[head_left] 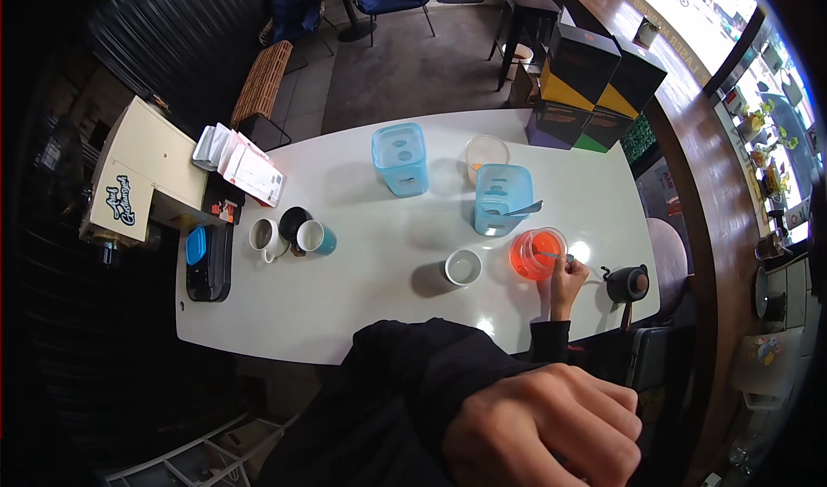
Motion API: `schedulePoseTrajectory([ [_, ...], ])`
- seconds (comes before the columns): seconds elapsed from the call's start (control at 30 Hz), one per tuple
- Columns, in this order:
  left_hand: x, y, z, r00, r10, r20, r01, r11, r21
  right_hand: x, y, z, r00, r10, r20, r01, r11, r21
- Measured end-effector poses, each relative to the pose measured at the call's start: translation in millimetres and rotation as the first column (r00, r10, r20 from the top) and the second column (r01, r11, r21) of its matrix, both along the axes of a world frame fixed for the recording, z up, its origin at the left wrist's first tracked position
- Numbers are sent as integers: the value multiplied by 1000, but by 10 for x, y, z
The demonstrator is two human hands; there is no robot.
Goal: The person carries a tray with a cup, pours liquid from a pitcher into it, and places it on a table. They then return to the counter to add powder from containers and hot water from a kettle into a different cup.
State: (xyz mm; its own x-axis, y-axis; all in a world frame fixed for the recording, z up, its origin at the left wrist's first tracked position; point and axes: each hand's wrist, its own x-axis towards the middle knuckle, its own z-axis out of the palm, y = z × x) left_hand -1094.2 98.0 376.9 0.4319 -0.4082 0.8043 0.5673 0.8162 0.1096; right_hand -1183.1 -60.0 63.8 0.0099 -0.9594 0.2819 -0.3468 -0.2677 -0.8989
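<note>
Closest to the lens, the left hand [547, 427] is a loose fist in a black sleeve, raised well above the white rectangular table [362, 315] and holding nothing that shows, as if kept out of the way of the work below. Far beneath it the right hand [567, 282] reaches over the table's near edge, its fingers pinched together on the handle of a small metal spoon [550, 255] whose bowl sits inside the clear round glass of orange liquid [536, 254], a hold that suits stirring. Just left of that glass stands a small white cup [463, 267], kept within easy reach. Behind them are two translucent blue plastic canisters [401, 159], the nearer one [501, 198] with a second spoon resting across it, and one clear tumbler [486, 155] with something orange at its bottom. One black kettle [627, 283] sits to the right near the table edge. On the left three mugs [293, 233] cluster together: one white, one black, one teal. Three black and yellow boxes [594, 82] are stacked at the far corner.
</note>
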Motion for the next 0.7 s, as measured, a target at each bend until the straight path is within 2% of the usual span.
schedulePoseTrajectory([
  [0.07, 13, 14, -50, 1000, -18, 16, 18, 1000, 5, 26, 15, -8, 994, -2, 107, -3, 998, 55],
  [0.13, 15, -12, -128, 999, -41, 26, 41, 999, 14, 8, -6, -61, 997, -1, 74, -2, 999, 41],
  [0.2, 46, -103, -157, 999, -36, 32, 38, 997, -67, -6, -31, -77, 999, -3, 44, 2, 1000, 26],
  [0.23, 82, -113, -176, 996, -17, 85, 20, 999, -36, -12, -34, -89, 999, -10, 36, 9, 1000, 23],
  [0.3, 83, -100, -78, 999, -41, 32, 42, 999, -22, 17, 0, -14, 1000, -5, 22, 4, 1000, 28],
  [0.37, 80, -51, 45, 995, 78, 57, -79, 997, 24, 43, 35, 71, 997, -13, 76, 9, 999, 43],
  [0.4, 103, 20, 21, 988, 45, 147, -56, 996, 70, 46, 34, 39, 997, -6, 76, 3, 999, 45],
  [0.43, 169, 35, 4, 988, 47, 149, -58, 996, 68, 37, 19, -6, 997, -8, 80, 4, 999, 49],
  [0.53, 407, -53, -154, 934, -99, 343, 59, 990, 126, 4, 18, -7, 998, -11, 60, 9, 999, 46],
  [0.57, 497, -149, -315, 906, -38, 422, 8, 997, 74, 18, 18, 25, 999, -7, 37, 6, 999, 42],
  [0.63, 659, -182, -674, 865, 13, 501, -139, 967, 215, 78, 73, 189, 997, -23, 68, 18, 997, 69],
  [0.7, 873, -174, -1101, 759, 115, 641, -434, 822, 367, 72, 81, 207, 994, -10, 111, -2, 995, 103],
])
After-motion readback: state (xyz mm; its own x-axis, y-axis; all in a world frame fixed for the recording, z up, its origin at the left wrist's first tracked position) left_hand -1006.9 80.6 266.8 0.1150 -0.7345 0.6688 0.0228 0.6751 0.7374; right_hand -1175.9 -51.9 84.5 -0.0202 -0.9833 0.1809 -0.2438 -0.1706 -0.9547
